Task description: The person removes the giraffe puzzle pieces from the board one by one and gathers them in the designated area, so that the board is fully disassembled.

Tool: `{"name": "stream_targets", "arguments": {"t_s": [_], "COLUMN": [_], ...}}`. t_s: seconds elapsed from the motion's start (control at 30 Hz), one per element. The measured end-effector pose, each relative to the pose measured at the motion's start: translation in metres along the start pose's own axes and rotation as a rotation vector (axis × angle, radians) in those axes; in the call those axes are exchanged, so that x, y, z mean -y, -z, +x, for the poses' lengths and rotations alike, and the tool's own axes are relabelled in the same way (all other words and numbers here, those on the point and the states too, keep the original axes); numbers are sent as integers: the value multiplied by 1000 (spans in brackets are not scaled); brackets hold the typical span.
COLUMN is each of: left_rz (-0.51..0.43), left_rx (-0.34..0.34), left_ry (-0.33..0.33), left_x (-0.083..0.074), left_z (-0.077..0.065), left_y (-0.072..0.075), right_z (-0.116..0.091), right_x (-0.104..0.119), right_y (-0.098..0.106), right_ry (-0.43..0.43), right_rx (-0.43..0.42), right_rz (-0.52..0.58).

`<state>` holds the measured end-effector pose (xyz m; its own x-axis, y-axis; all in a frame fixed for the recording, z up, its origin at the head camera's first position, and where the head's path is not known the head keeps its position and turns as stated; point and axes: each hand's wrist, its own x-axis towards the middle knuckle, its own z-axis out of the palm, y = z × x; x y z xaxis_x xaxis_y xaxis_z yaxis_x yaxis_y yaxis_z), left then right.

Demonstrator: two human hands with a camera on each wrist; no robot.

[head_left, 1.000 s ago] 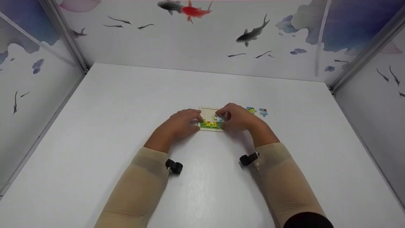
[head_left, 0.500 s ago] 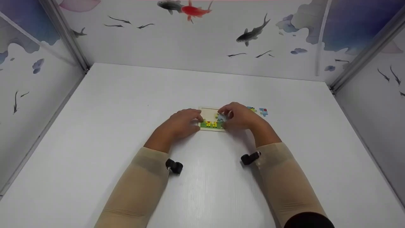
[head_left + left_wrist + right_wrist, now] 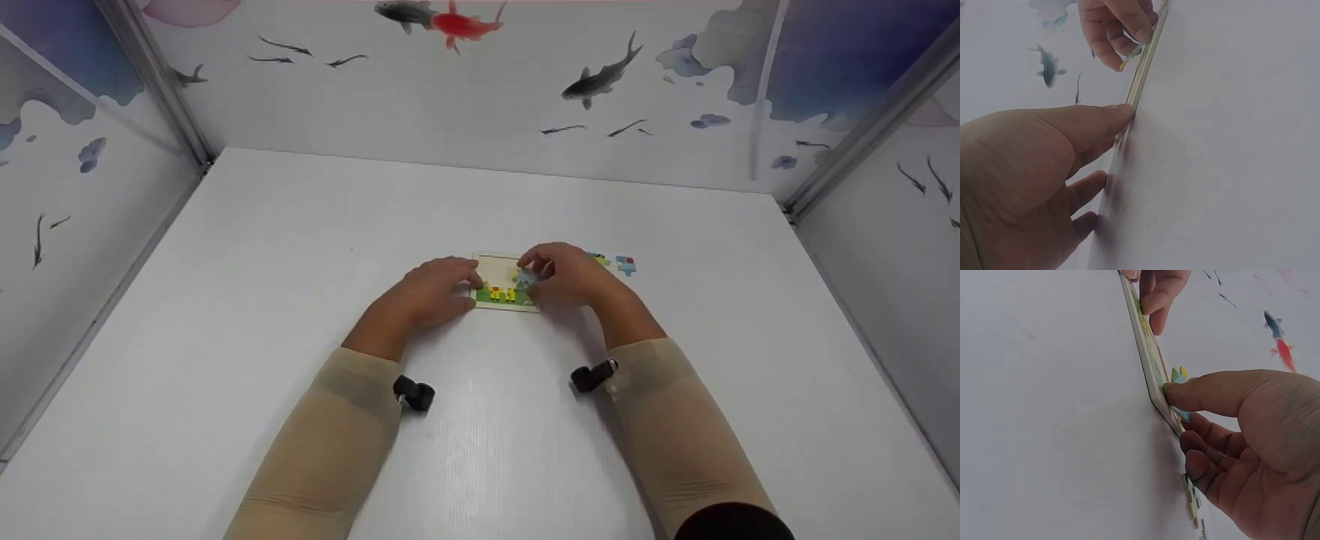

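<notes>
A small jigsaw puzzle board (image 3: 495,266) with a pale wooden rim lies flat on the table. Green pieces with yellow figures fill its near row, while its far left part shows bare wood. At its left edge, my left hand (image 3: 437,294) holds the board, thumb by the near corner and fingertips over the rim. My right hand (image 3: 568,277) pinches a light blue puzzle piece (image 3: 526,277) between thumb and fingers over the board's right side. In the right wrist view this piece (image 3: 1177,376) is tilted up from the board, partly behind the thumb.
Loose puzzle pieces lie on the white table just beyond my right hand: a blue one with a red spot (image 3: 626,264) and a yellow-green one (image 3: 598,259), partly hidden by the hand. Panels printed with fish (image 3: 600,84) enclose the table's back and sides.
My right hand has shifted slightly right with the blue piece, which now shows more of its face. The left hand has stayed in place on the board.
</notes>
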<state>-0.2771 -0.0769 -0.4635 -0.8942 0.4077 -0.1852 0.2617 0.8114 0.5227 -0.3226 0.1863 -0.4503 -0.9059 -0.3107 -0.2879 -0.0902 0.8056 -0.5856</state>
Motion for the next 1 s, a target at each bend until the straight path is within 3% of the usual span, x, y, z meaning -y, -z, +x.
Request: {"name": "stream_targets", "arguments": {"t_s": [0.37, 0.63, 1.0], "left_rz": [0, -13, -24], "left_rx": [3, -2, -16], "left_ry": [12, 17, 3], "left_x": [-1, -1, -1], "left_z": [0, 0, -3], "left_y": [1, 0, 0], "right_z": [-3, -15, -38], "right_x": [3, -3, -46], "right_y": [5, 24, 61], "right_ry": [6, 4, -4], "right_rx": [-61, -108, -169], "right_rz": [-8, 0, -21]}}
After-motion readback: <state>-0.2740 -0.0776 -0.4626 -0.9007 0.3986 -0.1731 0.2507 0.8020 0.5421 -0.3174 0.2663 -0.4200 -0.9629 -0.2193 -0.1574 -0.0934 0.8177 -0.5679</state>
